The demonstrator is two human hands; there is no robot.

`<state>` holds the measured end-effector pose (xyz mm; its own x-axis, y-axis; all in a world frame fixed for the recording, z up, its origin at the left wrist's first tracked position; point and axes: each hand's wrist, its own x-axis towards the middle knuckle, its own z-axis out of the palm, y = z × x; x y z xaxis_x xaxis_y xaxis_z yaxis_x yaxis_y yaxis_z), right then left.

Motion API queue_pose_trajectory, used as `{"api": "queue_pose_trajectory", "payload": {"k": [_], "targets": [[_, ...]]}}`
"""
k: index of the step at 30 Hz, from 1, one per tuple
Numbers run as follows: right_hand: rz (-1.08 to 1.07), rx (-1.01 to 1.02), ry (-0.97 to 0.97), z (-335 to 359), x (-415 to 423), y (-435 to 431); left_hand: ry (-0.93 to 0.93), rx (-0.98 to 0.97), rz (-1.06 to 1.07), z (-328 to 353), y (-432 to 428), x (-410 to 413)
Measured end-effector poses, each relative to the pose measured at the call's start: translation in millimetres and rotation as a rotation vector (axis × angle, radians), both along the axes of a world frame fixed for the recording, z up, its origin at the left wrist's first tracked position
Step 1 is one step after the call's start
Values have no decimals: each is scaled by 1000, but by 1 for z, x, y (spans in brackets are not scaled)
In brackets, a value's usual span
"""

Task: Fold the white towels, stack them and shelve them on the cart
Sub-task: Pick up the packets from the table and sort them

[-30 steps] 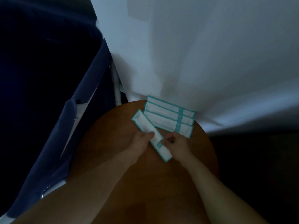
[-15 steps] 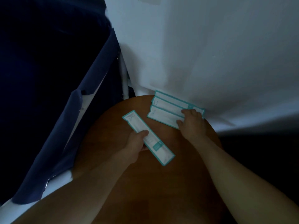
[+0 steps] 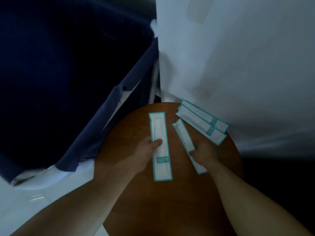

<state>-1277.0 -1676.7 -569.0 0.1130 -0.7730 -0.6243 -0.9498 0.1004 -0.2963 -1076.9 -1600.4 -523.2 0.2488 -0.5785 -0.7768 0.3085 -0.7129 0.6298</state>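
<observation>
2 bare forearms reached in from the near edge of the table (image 3: 136,130), converging toward its middle. Left hand (image 3: 144,155) pinched a flat packet (image 3: 159,126), thumb (image 3: 157,142) on top, other fingers hidden under it. Right hand (image 3: 205,151) gripped a 2nd packet (image 3: 183,135), fingers curled over it, back of hand up.

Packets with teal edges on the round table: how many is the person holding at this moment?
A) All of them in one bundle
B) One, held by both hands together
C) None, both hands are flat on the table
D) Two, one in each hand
D: the left hand grips the left packet and the right hand pinches the right packet, while the other packets lie at the far edge of the table.
</observation>
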Motion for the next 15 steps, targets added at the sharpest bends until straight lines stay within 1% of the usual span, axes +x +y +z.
{"api": "queue_pose_trajectory", "payload": {"k": [1,3,8,12,15], "targets": [[-43,64,-38,4,5,8,-13,-7,-8,6,5,2],[-184,142,-189,11,17,23,-47,-20,-19,16,15,7],[-458,180,-458,47,37,58,-135,-16,-67,49,38,21],[-603,89,-602,84,45,91,-176,-91,-146,86,63,33],[-628,26,-660,113,44,123,-214,-169,-184,119,88,42]]}}
